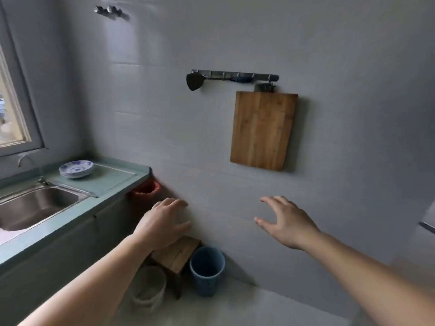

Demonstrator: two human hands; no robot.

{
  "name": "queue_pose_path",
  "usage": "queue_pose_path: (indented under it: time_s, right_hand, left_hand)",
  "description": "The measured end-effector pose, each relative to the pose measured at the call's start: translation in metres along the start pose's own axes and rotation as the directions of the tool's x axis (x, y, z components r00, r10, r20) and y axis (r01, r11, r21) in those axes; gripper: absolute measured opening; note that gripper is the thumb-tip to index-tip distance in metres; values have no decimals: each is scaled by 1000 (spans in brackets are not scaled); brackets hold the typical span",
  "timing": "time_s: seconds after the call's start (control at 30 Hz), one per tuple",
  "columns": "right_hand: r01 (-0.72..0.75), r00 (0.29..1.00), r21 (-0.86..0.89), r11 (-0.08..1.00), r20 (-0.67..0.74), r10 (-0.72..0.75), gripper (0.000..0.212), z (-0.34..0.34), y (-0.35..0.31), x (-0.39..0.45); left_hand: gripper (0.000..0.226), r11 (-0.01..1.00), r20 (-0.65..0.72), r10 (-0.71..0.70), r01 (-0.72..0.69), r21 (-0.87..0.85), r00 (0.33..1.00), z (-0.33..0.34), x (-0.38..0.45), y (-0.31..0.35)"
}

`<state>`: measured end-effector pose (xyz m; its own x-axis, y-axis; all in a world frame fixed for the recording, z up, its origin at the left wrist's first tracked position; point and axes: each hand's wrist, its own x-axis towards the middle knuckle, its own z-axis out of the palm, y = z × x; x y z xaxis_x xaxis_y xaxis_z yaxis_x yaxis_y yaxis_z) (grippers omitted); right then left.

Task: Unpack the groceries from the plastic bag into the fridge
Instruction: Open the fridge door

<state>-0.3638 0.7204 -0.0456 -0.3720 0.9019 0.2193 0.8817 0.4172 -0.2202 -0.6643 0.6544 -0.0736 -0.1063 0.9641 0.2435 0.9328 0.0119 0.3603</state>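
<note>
Both bare arms reach forward. Left hand [162, 223] loosely curled, palm down; right hand [286, 222] spread, fingers [270, 200] apart, empty.

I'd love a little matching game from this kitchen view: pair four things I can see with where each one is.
Things:
1. cutting board
2. stack of plates
3. blue bin
4. spatula

Places:
A. on the floor by the wall
B. on the countertop beside the sink
C. along the hook rail, left end
D. hanging on the wall below the hook rail

Pairs: 1-D, 2-B, 3-A, 4-C
</note>
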Motion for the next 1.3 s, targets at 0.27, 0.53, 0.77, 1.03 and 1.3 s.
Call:
queue_pose_path:
  time_s: [0.27,0.53,0.77,1.03,1.3]
  right_hand:
    - [-235,970,-20,972,-71,233,61,-6,89,31]
    - [-393,915,46,918,-79,396,60,-1,225,84]
    - [-490,867,53,870,-75,493,63,-30,320,96]
    - [-631,762,-28,775,-204,614,63,-97,397,77]
    - [-661,750,-447,603,-371,547,46,-187,413,95]
  left_hand:
    - [56,971,94,237,-232,-54,967,50,133,62]
    - [53,939,165,344,-335,-81,924,123,259,160]
    - [53,855,231,517,-508,-103,824,177,342,273]
    - [52,661,236,750,-688,-300,618,238,400,417]
    - [55,413,265,904,-525,-744,336,288,382,560]
